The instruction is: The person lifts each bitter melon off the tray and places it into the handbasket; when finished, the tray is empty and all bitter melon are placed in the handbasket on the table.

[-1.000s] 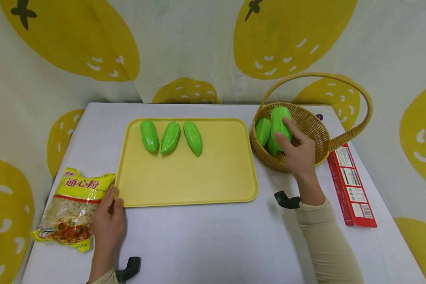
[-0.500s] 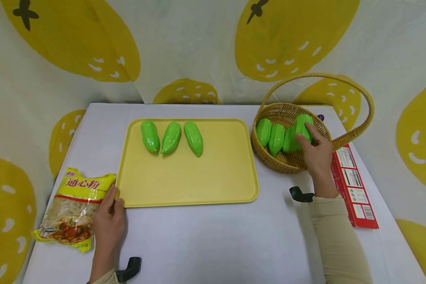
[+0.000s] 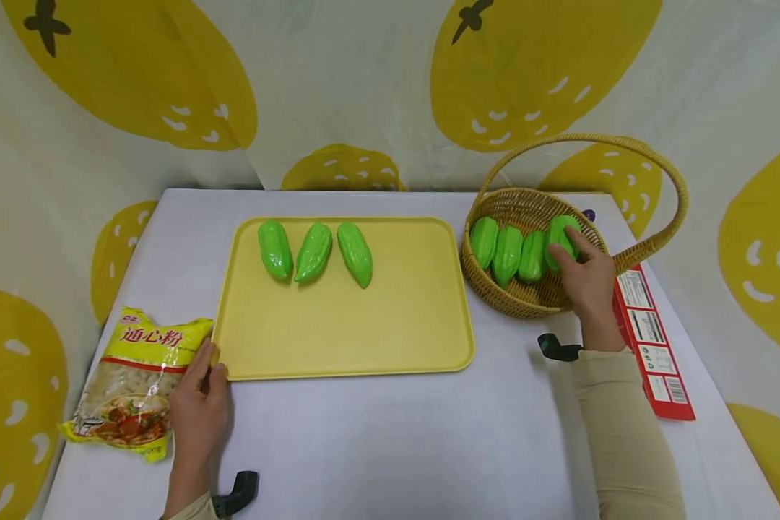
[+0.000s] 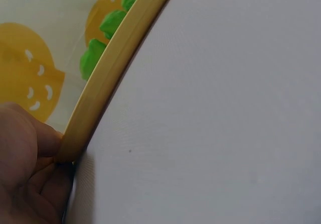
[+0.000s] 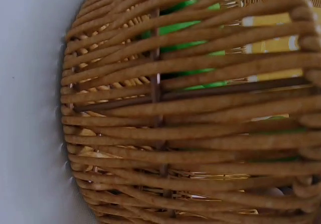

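I see the right hand (image 3: pixel 588 280) grasping a green vegetable (image 3: pixel 560 232) inside the basket (image 3: pixel 516 307), beside three alike, while the left hand (image 3: pixel 198 408) pinches the near left corner of the tray (image 3: pixel 390 318).

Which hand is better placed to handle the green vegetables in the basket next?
Probably the right hand: it holds a green vegetable in the basket, while the left hand is across at the tray.
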